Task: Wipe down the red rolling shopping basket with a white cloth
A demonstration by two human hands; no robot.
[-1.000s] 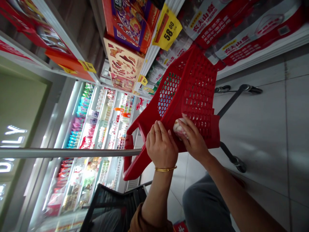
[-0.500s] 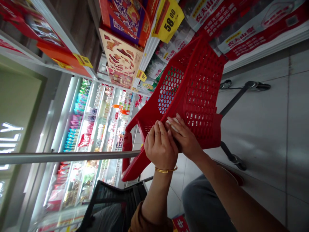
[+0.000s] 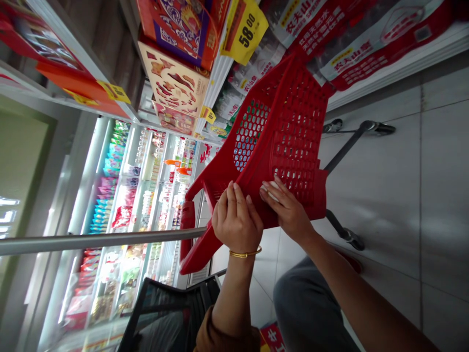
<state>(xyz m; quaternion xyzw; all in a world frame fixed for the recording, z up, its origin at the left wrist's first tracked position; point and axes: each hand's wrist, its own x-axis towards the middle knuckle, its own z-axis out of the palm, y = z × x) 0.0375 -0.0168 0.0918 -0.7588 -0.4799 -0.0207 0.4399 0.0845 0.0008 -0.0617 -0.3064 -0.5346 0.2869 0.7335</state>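
- The left hand (image 3: 236,220), a gold bangle (image 3: 245,253) at its wrist, is clenched over the near rim of the red basket (image 3: 293,132).
- The right hand (image 3: 289,211) grasps a pale wad (image 3: 268,190) under stretched fingers, flat against the basket's outer perforated wall, just beside the left hand.
- The basket sits tilted on a wheeled frame (image 3: 344,151); what lies inside it cannot be told.
- The shelf (image 3: 220,73) behind holds printed boxes (image 3: 172,83); the lit cooler (image 3: 146,195) holds rows of packets.
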